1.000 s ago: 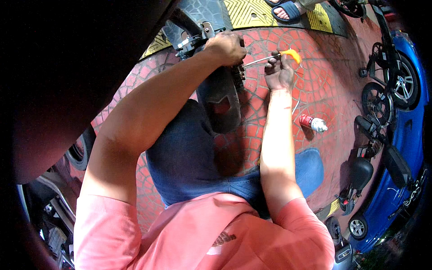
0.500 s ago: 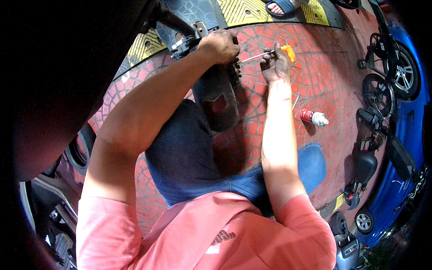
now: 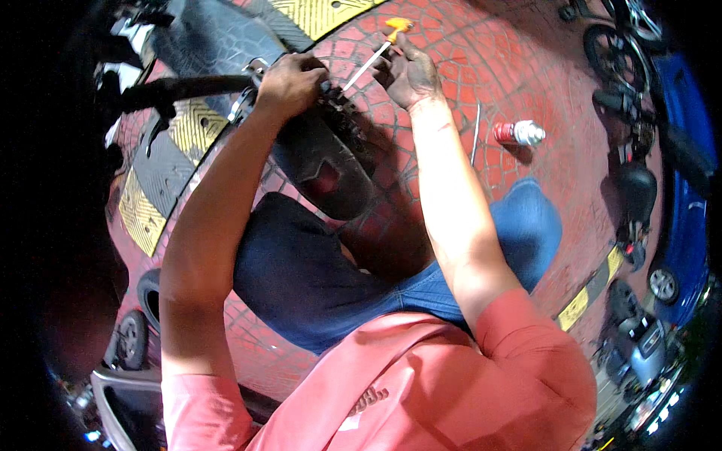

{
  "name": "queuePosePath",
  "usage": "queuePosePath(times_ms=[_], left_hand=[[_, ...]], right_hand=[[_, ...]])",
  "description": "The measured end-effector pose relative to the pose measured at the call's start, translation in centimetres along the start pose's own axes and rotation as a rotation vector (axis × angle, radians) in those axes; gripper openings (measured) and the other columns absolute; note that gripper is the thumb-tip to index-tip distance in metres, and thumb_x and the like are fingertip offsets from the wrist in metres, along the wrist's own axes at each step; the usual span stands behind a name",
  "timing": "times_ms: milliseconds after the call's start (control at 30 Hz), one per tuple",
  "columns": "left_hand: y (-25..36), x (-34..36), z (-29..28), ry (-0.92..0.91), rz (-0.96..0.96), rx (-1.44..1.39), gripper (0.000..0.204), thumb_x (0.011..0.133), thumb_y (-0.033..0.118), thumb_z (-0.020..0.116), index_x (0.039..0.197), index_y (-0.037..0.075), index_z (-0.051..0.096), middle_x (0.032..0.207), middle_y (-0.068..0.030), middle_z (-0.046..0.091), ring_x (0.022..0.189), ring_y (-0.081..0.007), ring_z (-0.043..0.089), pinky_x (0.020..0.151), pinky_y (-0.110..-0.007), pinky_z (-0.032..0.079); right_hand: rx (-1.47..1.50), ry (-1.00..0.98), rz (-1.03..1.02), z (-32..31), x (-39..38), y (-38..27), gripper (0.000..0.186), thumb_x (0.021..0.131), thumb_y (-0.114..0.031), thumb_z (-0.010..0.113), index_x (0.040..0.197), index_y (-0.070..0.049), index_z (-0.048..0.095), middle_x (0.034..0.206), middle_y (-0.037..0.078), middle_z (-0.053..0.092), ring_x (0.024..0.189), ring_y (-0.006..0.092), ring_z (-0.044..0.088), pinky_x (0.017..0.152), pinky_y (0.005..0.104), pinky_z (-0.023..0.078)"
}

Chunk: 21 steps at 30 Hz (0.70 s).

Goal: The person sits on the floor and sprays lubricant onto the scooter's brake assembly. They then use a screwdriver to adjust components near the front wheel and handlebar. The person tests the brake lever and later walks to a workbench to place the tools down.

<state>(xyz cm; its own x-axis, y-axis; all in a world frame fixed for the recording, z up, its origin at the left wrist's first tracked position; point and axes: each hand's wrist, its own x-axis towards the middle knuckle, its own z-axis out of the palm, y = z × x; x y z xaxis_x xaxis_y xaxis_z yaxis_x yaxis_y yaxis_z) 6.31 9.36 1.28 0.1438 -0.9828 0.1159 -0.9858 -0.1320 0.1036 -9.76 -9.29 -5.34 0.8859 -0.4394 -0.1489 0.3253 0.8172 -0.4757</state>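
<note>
Floor: red paving [image 3: 564, 158], brightly lit at the right, dark with shadow between the legs.
Strips: yellow-and-black ramp [image 3: 143, 218] seen along the upper and left side of the floor.
Can: red-and-white spray can [image 3: 519, 133] placed right of the right forearm; standing or lying cannot be told.
Rod: thin pale rod [image 3: 476, 134] laid between forearm and can.
Right edge: blue car [image 3: 686, 195], dark motorbikes [image 3: 632, 192] and silver scooter [image 3: 651, 344] parked, bent by the lens.
Left edge: tyre [image 3: 132, 338] seen at lower left.
In the way: guard's upper end covered by the left hand; far left lost in black.
Hard to make out: screwdriver tip, lost among small dark parts; vehicles cut off by the rim.
Left hand [image 3: 292, 84]: curled over the guard's upper end, fingers bent; what is gripped cannot be told.
Right hand [image 3: 408, 74]: half closed, screwdriver held loosely by the fingers near its handle.
Screwdriver [image 3: 368, 66]: yellow handle up, bright shaft slanted down-left to the guard's side.
Guard [image 3: 320, 161]: black, curved, scuffed, reddish patch near the rounded end; positioned ahead of the left knee.
</note>
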Motion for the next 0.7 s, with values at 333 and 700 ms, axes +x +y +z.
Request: queuePosePath(times_ms=[333, 700], left_hand=[[2.2, 1.6, -1.9, -0.162, -0.502, -0.556, 0.035, 0.089, 0.032, 0.06, 0.11, 0.006, 0.073, 0.105, -0.0176, 0.072, 0.098, -0.0301, 0.069, 0.089, -0.037, 0.051], [1.7, 2.0, -1.2, -0.119, -0.519, -0.479, 0.037, 0.088, 0.032, 0.061, 0.108, 0.003, 0.072, 0.104, -0.0189, 0.072, 0.098, -0.032, 0.069, 0.089, -0.038, 0.051]], right_hand=[[-0.001, 0.1, -0.034, 0.4, -0.3, 0.0, 0.023, 0.099, -0.031, 0.061, 0.103, -0.009, 0.06, 0.085, 0.005, 0.067, 0.067, 0.0152, 0.062, 0.063, 0.0296, 0.053], [0.029, 0.028, -0.055, 0.4, -0.4, 0.0, 0.026, 0.1, -0.031, 0.059, 0.11, -0.007, 0.061, 0.093, 0.003, 0.067, 0.073, 0.0115, 0.061, 0.064, 0.0272, 0.053]])
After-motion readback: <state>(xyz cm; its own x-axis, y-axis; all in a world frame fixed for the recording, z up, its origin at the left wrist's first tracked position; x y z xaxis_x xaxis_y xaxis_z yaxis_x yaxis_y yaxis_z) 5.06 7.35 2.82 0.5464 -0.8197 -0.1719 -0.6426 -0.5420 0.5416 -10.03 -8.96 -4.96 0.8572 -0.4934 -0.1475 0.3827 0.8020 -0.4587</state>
